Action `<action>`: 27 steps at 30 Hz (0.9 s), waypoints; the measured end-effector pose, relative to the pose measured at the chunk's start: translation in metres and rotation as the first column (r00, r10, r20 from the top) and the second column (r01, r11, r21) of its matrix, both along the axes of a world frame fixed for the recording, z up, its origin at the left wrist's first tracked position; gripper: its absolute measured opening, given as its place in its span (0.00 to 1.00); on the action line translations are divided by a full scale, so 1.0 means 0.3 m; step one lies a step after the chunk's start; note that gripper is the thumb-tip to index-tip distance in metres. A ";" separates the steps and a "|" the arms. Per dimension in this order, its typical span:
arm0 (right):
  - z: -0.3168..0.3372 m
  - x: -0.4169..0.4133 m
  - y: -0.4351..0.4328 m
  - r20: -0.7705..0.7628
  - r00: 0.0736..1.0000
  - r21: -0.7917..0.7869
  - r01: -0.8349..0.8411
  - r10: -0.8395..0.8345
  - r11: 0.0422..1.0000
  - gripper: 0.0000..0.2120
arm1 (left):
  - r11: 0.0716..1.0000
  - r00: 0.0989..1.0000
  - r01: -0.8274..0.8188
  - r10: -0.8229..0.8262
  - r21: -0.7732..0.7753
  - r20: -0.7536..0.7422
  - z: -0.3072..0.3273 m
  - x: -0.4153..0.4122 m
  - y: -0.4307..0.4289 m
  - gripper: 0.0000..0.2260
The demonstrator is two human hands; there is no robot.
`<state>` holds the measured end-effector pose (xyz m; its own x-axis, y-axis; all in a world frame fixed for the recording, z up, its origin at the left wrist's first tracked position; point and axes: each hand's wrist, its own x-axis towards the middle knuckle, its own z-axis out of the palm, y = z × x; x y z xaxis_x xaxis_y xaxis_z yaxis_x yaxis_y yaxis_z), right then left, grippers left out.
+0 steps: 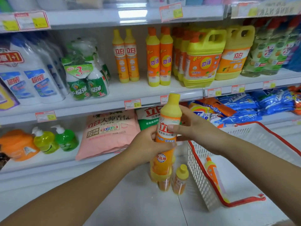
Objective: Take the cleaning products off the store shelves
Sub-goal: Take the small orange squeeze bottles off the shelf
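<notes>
Upright bottle [171, 110] gripped by left hand [149, 145] low, right hand [193, 128] higher; basket [197, 170] below-right of bottle, nearer right hand.

Retail shop, cleaning-goods aisle: white shelves [114, 97] stocked with detergent bottles [126, 56], price tags [132, 103] along the edges, shopping basket [254, 132] near right.

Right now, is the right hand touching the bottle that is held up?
Touching. The head view shows the right hand with its thumb pressed on the front of the bottle and its fingers curled behind it.
</notes>
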<state>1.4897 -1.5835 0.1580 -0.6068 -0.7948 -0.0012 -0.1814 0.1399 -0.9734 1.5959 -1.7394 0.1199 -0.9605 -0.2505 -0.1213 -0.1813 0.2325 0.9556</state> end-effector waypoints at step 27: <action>-0.916 0.018 -0.158 -0.789 0.575 0.445 0.290 0.218 0.847 0.31 | 0.896 0.841 -0.437 0.440 -0.083 0.316 -1.098 -0.002 -0.364 0.31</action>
<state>1.4951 -1.6309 -0.1169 -0.5805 -0.8048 0.1240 -0.8083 0.5511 -0.2073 1.5953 -1.8487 -0.2095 -0.6592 -0.6382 -0.3977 -0.5597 0.0632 0.8263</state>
